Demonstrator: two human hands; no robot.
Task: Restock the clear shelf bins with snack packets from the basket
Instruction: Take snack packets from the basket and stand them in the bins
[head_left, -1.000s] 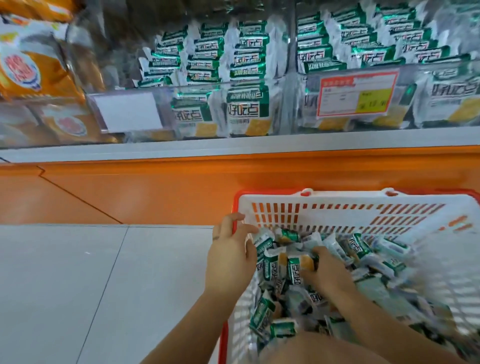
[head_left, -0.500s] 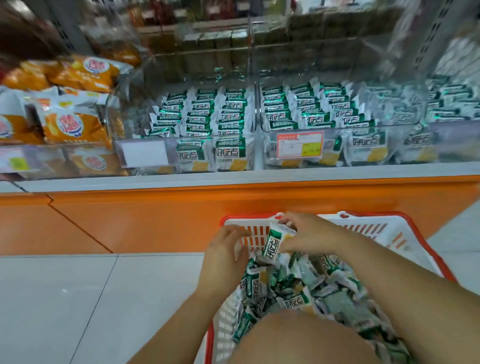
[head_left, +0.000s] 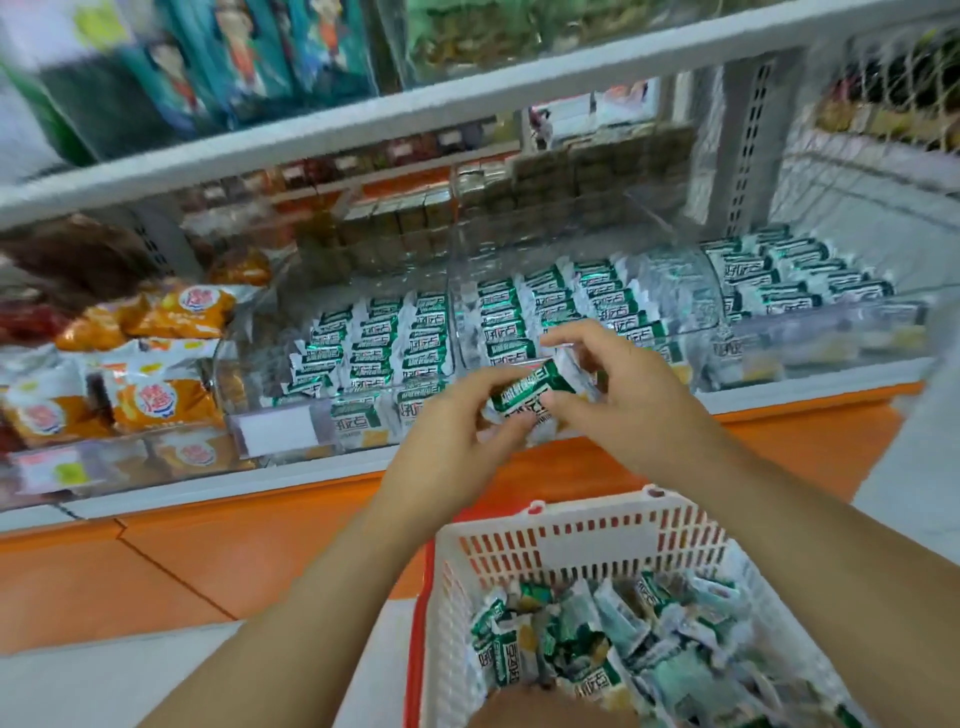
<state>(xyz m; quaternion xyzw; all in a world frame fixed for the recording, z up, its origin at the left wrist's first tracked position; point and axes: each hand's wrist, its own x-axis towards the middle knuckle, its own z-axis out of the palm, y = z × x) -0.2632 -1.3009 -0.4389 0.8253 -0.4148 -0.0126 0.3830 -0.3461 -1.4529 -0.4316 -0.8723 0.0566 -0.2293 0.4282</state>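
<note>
1. Orange snack bags (head_left: 156, 400): piled on the shelf well to the left of the left hand; print blurred.
2. Left clear bin (head_left: 227, 364): beyond and left of the left hand, filled with upright rows of green-and-white shelf packets (head_left: 374, 343); a blank white label (head_left: 278, 431) is fixed to its front.
3. Left hand (head_left: 452, 436): raised in front of the shelf edge, fingers curled, pinching the left end of the held packets.
4. Held packets (head_left: 530, 395): green-and-white, tilted, caught between the two hands above the basket and short of the bins; at least two lie together.
5. Right hand (head_left: 623, 405): level with the left hand, thumb and fingers curled round the right end of the held packets.
6. Middle clear bin (head_left: 691, 291): directly beyond the right hand, also holding rows of packets.
7. Basket (head_left: 597, 512): white with a red rim, below both hands, holding a loose heap of packets (head_left: 587, 660).
8. Right clear bin (head_left: 831, 322): well to the right of the right hand, partly stocked.
</note>
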